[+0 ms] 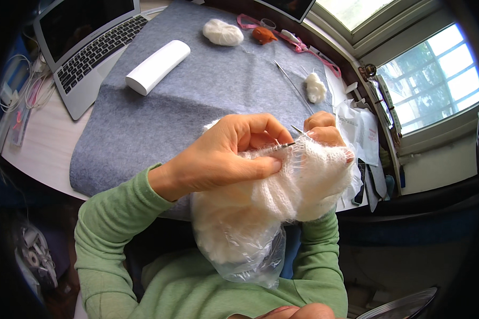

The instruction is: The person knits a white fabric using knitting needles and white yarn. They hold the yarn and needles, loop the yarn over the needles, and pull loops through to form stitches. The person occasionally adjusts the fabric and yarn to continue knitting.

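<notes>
My left hand (231,153) pinches white fuzzy knitting (279,195) between thumb and fingers, along a knitting needle (282,146) that carries a row of stitches. My right hand (323,129) grips the other edge of the fabric, and a second metal needle tip (296,128) shows beside its fingers. Both tips lie close together at the stitches. Much of the right hand is covered by the fabric. Below, the rest of the white work hangs over my lap, partly inside a clear plastic bag (255,259).
On the grey felt mat (115,131) lie a white case (158,67), a white yarn ball (222,32), an orange figurine (264,36), a spare needle (293,85) and a small yarn bundle (315,88). A laptop (92,48) stands left; a white plastic bag (359,127) lies right.
</notes>
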Demonstrator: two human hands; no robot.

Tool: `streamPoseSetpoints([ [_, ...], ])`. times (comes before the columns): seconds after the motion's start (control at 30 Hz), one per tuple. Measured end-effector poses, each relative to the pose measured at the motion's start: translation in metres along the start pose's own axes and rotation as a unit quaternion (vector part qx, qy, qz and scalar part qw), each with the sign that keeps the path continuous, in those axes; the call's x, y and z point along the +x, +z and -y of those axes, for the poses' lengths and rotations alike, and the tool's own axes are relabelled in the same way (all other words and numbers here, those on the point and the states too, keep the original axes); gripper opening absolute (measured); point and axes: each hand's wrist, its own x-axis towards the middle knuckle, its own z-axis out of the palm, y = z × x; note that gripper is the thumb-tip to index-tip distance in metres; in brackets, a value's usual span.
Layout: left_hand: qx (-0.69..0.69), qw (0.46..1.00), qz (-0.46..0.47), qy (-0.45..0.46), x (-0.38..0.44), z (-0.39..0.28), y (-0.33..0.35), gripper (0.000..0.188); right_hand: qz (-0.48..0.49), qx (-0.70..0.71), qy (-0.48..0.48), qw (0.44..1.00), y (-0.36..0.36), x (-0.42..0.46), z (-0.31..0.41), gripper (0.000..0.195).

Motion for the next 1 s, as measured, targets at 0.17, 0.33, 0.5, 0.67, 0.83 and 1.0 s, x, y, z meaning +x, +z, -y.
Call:
streamPoseSetpoints([
  [0.17, 0.010, 1.000, -0.007, 0.001, 0.000, -0.005, 0.003, 0.034, 0.001, -0.028, -0.016, 0.999, -0.002, -0.002, 0.000, 0.031],
  [0.33, 0.041, 0.999, -0.002, 0.016, -0.002, -0.003, 0.000, 0.030, 0.001, -0.068, -0.044, 0.997, -0.005, -0.001, 0.003, 0.029],
  [0.5, 0.035, 0.998, -0.045, 0.038, -0.002, 0.003, 0.004, 0.019, 0.001, -0.098, -0.094, 0.991, -0.005, -0.002, 0.003, 0.028],
  [0.67, 0.146, 0.981, -0.098, 0.085, -0.004, 0.004, 0.009, 0.013, 0.042, -0.111, -0.117, 0.986, -0.012, -0.002, 0.005, 0.033],
  [0.83, 0.196, 0.971, -0.102, 0.090, -0.005, 0.003, 0.009, 0.012, 0.034, -0.017, -0.104, 0.994, -0.008, 0.001, 0.007, 0.036],
  [1.0, 0.182, 0.969, -0.123, 0.117, -0.004, 0.010, 0.011, 0.011, 0.109, 0.015, -0.129, 0.986, -0.017, 0.001, -0.002, 0.038],
])
